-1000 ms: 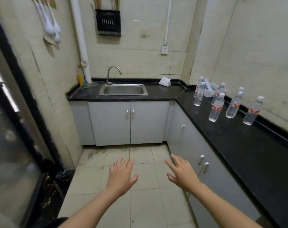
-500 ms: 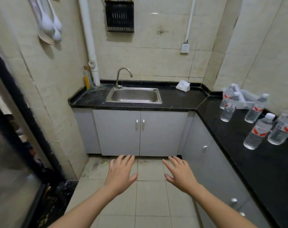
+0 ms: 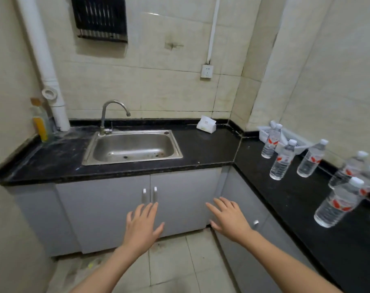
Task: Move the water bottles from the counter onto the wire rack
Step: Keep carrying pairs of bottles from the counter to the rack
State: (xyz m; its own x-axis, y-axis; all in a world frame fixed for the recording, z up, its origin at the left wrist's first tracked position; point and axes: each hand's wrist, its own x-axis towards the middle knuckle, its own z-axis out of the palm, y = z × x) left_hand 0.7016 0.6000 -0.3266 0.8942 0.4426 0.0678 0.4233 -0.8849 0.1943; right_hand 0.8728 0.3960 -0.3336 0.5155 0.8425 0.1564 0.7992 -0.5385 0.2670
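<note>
Water bottles [image 3: 282,161] upright on counter [image 3: 211,149]; left hand [image 3: 141,227] & right hand [image 3: 230,220] spread wide, holding nothing.

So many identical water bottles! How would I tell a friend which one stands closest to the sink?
Follow the black counter along the right-hand wall to its far end, where a white basket sits near the corner. The water bottle stands in front of that basket's left end. Of all the bottles it is farthest from the person, with none between it and the sink.
</note>
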